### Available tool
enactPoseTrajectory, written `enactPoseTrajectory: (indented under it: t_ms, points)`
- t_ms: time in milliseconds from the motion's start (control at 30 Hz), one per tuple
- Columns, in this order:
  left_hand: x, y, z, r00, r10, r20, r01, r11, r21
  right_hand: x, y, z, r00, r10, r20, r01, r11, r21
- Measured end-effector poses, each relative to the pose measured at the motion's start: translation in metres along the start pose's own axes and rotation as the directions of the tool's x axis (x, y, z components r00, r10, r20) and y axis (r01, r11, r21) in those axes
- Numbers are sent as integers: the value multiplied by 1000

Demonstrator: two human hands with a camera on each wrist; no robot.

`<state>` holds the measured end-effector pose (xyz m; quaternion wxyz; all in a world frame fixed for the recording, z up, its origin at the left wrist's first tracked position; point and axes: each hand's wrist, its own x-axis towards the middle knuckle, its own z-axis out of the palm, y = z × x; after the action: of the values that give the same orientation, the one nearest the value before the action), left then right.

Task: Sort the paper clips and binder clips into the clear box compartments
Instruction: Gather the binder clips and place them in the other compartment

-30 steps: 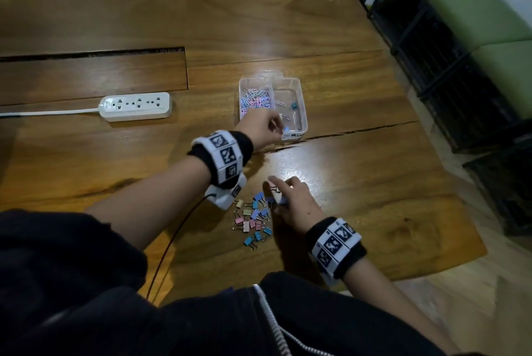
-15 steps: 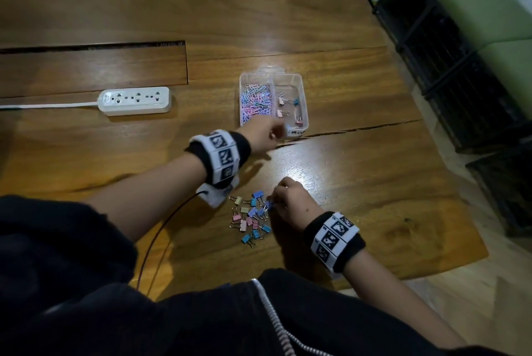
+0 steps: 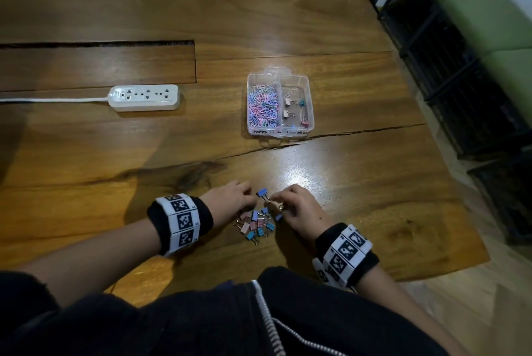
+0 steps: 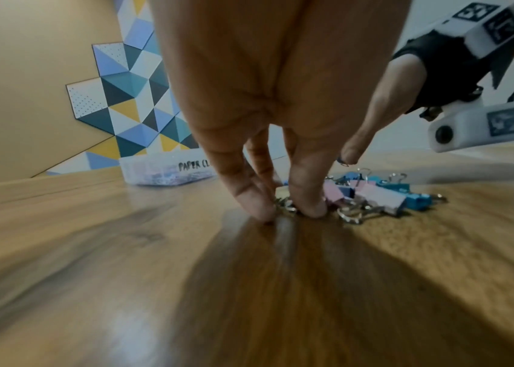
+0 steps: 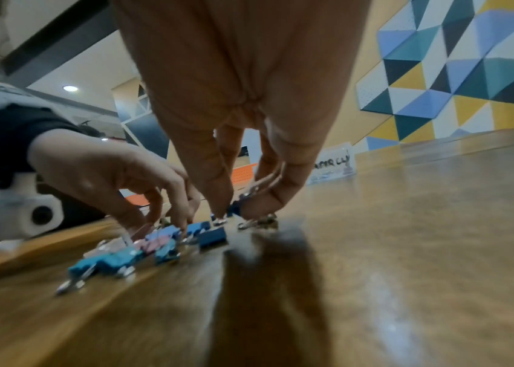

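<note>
The clear box (image 3: pixel 310 102) stands mid-table; its left compartment is full of paper clips (image 3: pixel 263 107) and its right one holds several binder clips (image 3: pixel 293 109). A pile of pink and blue binder clips (image 3: pixel 256 224) lies near the front edge. My left hand (image 3: pixel 250 201) reaches into the pile's left side, and its thumb and finger (image 4: pixel 259 201) pinch the wire loops of a binder clip (image 4: pixel 284 209) on the wood. My right hand (image 3: pixel 274 199) pinches a blue binder clip (image 5: pixel 234 208) by its handles, just above the table.
A white power strip (image 3: pixel 144 97) with its cord lies to the left of the box. A crack and a recessed panel (image 3: pixel 98 65) run across the wooden table (image 3: pixel 359 183). Black crates (image 3: pixel 460 82) and a green sofa stand off the table's right edge.
My left hand has come back from the box to the pile of binder clips. My right hand stayed at the pile and now pinches a blue clip.
</note>
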<state>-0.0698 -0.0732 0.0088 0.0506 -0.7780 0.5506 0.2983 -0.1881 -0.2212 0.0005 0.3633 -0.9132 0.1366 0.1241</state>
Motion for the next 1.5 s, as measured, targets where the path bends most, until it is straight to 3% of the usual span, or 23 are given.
enactPoseTrajectory:
  t_ms: [167, 400, 500, 633, 767, 867, 1000, 1067, 1200, 1333, 1433, 1500]
  points:
    - [-4, 2, -1, 999, -28, 25, 28, 1000, -10, -12, 0, 16, 993, -15, 120, 40, 977, -210]
    - [-6, 1, 0, 997, -70, -22, 67, 991, -112, -12, 7, 15, 999, -19, 44, 31, 960, -278]
    - [-2, 0, -5, 992, -121, -35, 111, 968, -226, -12, 10, 12, 1000, 0, 30, 8, 964, -264]
    - [10, 0, -25, 977, -186, -103, 116, 871, -477, -14, 8, 14, 999, 22, -43, -30, 981, -190]
    - [31, 2, -51, 957, -218, -192, 64, 802, -594, -15, 9, 16, 996, 54, -69, -74, 941, -331]
    - [51, 6, -73, 928, -272, -255, 29, 734, -678, -18, 6, 20, 993, 92, -67, -108, 951, -290]
    - [81, 10, -106, 825, -390, -410, -50, 672, -739, -20, 7, 20, 983, 157, -98, -170, 976, -136]
    - [93, 10, -117, 805, -421, -418, -79, 622, -779, -19, 8, 18, 974, 199, -104, -206, 976, -67]
    - [103, 4, -113, 861, -376, -343, 2, 676, -737, -20, 7, 16, 969, 233, -77, -237, 971, -44]
    - [79, -2, -86, 898, -291, -330, -21, 721, -693, -17, 6, 11, 950, 307, -63, -308, 951, -4]
    - [48, -6, -62, 980, -127, -155, 17, 825, -565, -14, 7, 6, 933, 353, -71, -352, 936, 24]
    - [28, -8, -46, 1000, -26, 5, 26, 920, -390, -11, 7, 0, 925, 374, -76, -371, 928, 42]
